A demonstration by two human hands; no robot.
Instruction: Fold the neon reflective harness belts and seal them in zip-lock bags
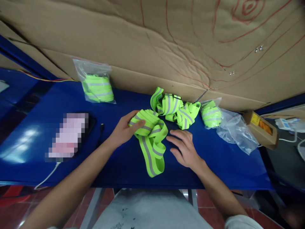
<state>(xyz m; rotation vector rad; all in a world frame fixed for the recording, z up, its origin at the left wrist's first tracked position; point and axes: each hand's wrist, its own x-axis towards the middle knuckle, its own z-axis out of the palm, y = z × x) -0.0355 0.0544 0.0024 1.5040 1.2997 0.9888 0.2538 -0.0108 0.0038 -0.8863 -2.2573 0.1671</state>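
On the blue table (214,165), just in front of us, lies a neon-yellow reflective band (152,152) with a grey stripe along its middle. Our left hand (122,130) grips its folded upper end, with the thumb on top of the layers and the fingers curled underneath. Our right hand (184,148) is open and holds nothing. It lies flat on the table, and its spread fingers point left, toward the band, just beside it (we cannot tell if the fingertips touch the edge).

From the left hand the band runs down toward the near edge of the table, so its long axis goes from far to near, with a small lean to the right. The loose loop lies between our two hands. The left hand is on the band, the right one only next to it.

The material looks like soft woven elastic, flat and wide, and it folds easily. Behind it is a pile of similar bands (175,109), tangled together. One more band sits in a clear plastic bag (97,84) to the far left, and another bagged band (211,114) lies at the right beside empty crinkled bags (235,132) and a small cardboard box (262,128). A phone (69,135) with a white cable (46,178) lies to our left.
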